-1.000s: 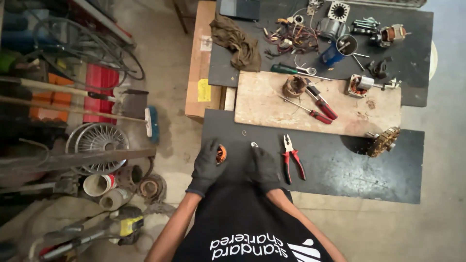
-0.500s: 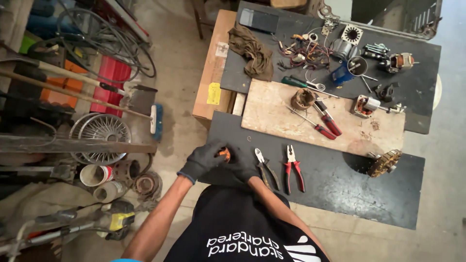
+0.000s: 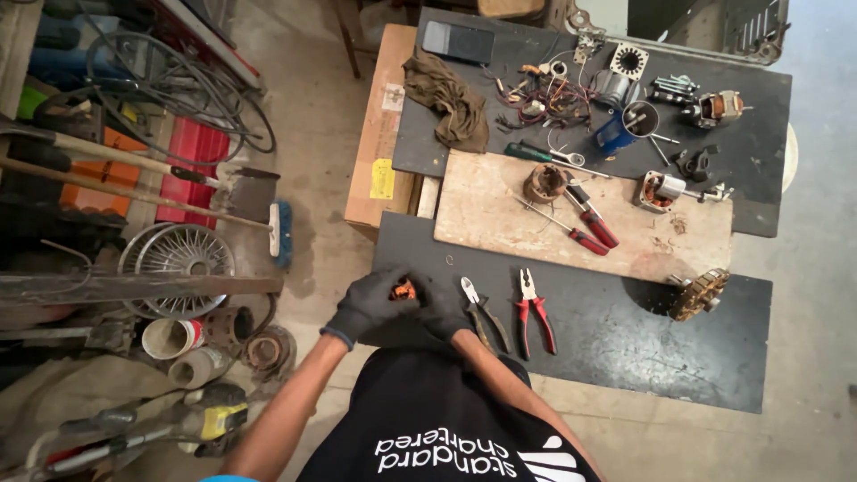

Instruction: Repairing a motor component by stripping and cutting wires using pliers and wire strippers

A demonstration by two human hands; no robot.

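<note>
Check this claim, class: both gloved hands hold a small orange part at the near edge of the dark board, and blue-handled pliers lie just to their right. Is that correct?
Not quite. In the head view the left hand and right hand, both in dark gloves, do hold the small orange part at the near edge of the dark board. But the pliers lying to their right have red handles, not blue.

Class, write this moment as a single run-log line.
left hand: gloved, on orange part | right hand: gloved, on same part | dark pliers, red pliers beside, on black bench
</note>
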